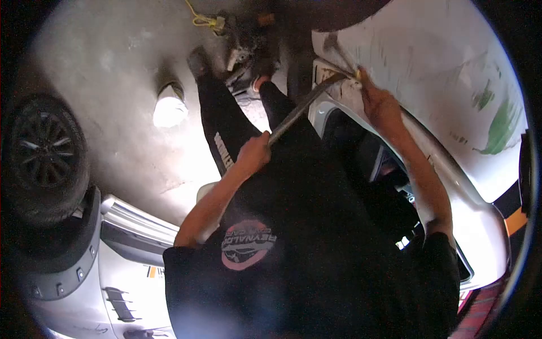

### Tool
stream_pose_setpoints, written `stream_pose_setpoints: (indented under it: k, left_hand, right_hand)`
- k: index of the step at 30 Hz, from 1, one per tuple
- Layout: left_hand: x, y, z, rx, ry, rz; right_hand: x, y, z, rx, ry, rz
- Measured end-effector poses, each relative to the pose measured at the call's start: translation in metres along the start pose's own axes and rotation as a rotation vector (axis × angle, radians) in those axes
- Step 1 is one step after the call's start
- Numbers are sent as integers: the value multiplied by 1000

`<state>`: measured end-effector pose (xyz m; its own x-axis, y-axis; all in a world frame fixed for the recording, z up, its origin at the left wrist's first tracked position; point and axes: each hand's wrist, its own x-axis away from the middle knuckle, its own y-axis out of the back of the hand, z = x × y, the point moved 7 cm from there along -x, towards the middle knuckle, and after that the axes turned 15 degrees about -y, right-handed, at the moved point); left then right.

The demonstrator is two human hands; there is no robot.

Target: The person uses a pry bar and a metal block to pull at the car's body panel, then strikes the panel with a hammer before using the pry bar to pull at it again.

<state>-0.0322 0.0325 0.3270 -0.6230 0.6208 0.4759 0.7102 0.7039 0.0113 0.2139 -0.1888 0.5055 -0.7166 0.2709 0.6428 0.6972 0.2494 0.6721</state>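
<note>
My left hand [254,152] is wrapped round one end of a long, slightly curved metal bar [300,108]. The bar slants up and right, its far end meeting the scuffed edge of a white car's body panel [418,51]. My right hand [381,107] is closed on the handle of a hammer [343,53], whose blurred head lies over the panel, up and left of the hand. Close to the bar's far end, the hammer handle overlaps it in this view. Dark scratches and a green smear [499,127] mark the panel.
A bright work lamp [170,106] stands on the concrete floor left of my legs. At the left is another vehicle with a black wheel [45,152]. Beyond my feet are dark parts and a yellow cord [208,21]. A car window [367,147] lies below my right arm.
</note>
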Motion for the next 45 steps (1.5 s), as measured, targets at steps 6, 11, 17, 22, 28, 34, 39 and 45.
stream_pose_setpoints:
  k: [6,11,17,22,28,34,39,45]
  left_hand:
    - [13,24,6,-66,-2,4]
    - [29,79,-21,-355,-29,173]
    - [8,132,-59,-423,-286,399]
    - [-50,110,-72,-275,-491,593]
    - [-193,50,-99,-215,-403,304]
    - [-276,-40,-143,-112,-605,106]
    - [-319,-60,-107,-11,-611,29]
    - [-379,-78,-34,-214,-266,141]
  right_hand:
    - [-7,-72,-21,-57,151,75]
    - [29,-90,81,-544,401,161]
    - [72,-135,107,-721,428,398]
    - [121,-168,71,-808,133,481]
    - [164,-213,33,-949,-221,365]
    - [193,-262,10,-968,-363,452]
    - [219,-285,7,-1132,-394,435]
    - [227,-326,13,-1334,-379,497]
